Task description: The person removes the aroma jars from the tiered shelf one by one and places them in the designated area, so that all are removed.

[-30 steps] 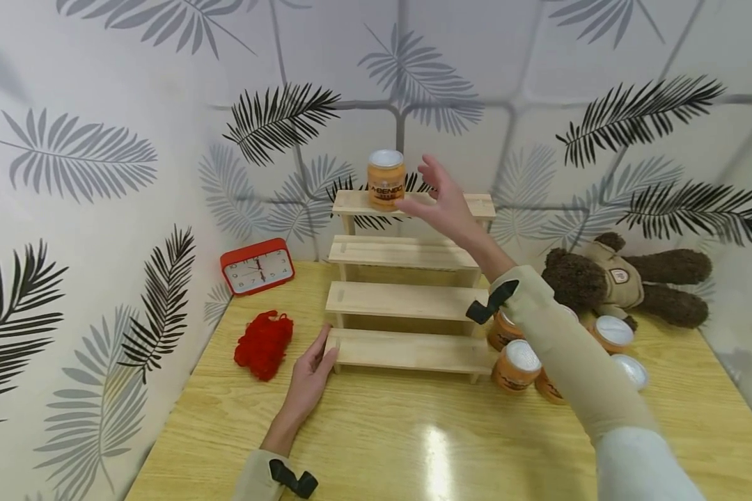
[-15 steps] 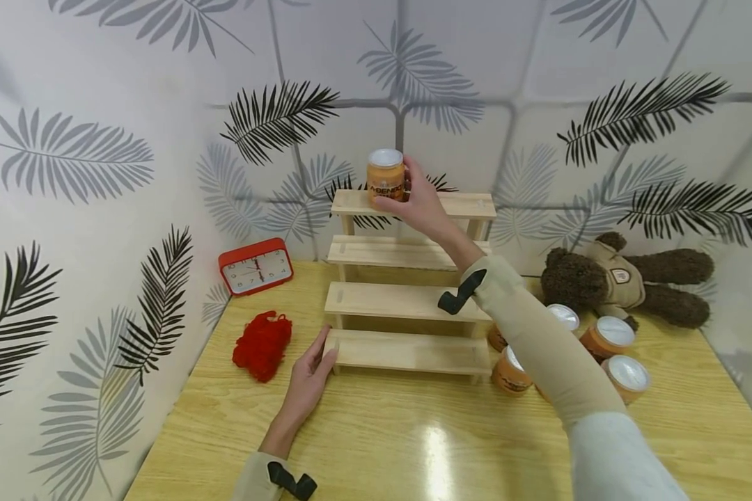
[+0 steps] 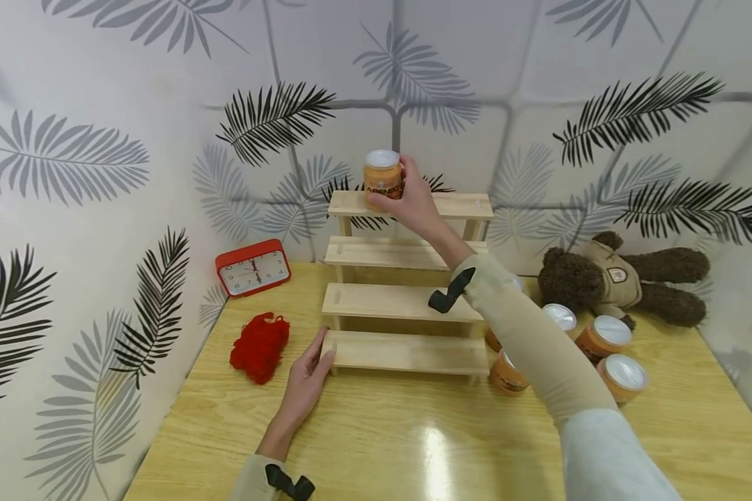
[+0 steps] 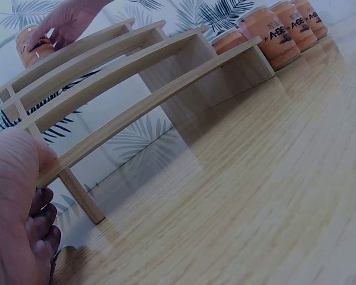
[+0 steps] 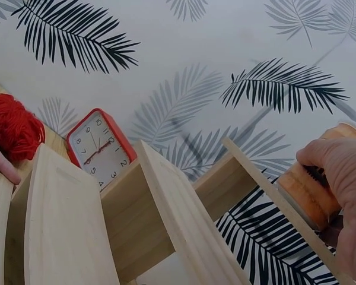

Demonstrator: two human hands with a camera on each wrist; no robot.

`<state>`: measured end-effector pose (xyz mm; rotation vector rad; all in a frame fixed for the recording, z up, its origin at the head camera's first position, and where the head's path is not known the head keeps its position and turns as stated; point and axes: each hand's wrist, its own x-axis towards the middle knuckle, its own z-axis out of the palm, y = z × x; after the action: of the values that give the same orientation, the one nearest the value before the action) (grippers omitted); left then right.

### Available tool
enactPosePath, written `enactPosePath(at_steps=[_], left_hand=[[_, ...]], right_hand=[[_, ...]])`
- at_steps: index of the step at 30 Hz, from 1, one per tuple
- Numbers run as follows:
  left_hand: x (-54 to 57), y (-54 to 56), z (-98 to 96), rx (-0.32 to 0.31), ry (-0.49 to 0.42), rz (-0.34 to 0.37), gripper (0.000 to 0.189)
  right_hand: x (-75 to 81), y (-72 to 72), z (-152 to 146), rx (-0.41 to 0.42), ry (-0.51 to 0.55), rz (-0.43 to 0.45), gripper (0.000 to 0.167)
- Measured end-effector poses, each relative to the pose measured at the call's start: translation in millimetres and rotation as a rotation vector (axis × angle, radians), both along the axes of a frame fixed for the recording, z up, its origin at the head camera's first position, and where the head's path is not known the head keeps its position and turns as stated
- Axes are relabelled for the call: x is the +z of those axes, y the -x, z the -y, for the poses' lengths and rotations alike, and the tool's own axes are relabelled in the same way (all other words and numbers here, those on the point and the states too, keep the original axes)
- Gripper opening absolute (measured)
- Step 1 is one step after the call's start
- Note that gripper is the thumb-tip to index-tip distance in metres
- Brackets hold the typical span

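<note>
An orange jar (image 3: pixel 382 179) with a white lid stands upright at the left part of the top board of a stepped wooden shelf (image 3: pixel 407 349). My right hand (image 3: pixel 416 207) grips this jar from its right side, thumb across the front. In the right wrist view, the same jar (image 5: pixel 308 193) sits at the board's edge, in the fingers. At the lower left end of the shelf, my left hand (image 3: pixel 307 379) holds the lowest board. The left wrist view has its thumb against the board and the other fingers curled below, partly hidden.
Several more orange jars (image 3: pixel 623 376) stand right of the shelf, some hidden by the right sleeve. Behind them lies a brown teddy bear (image 3: pixel 620 278). A red clock (image 3: pixel 253 268) and a bundle of red yarn (image 3: pixel 260 348) are on the left. A patterned wall rises behind.
My right hand was apart from the jar with spread fingers; it moved left and took hold of it. The jar shows no clear shift. The left hand has stayed at the shelf.
</note>
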<state>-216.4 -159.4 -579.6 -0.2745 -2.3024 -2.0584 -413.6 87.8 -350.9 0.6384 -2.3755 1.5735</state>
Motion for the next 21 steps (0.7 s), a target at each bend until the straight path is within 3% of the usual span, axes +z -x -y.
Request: enactPosePath(at_steps=[10, 21], left_hand=[[-0.4, -0.1, -1.2, -0.003, -0.007, 0.008, 0.063], [-0.4, -0.9, -0.6, 0.002, -0.007, 0.004, 0.063]], right_hand=[[-2.4, -3.4, 0.3, -0.053, 0.013, -0.034, 0.086], [-2.1, -9.6, -8.5, -0.056, 0.018, -0.060, 0.086]])
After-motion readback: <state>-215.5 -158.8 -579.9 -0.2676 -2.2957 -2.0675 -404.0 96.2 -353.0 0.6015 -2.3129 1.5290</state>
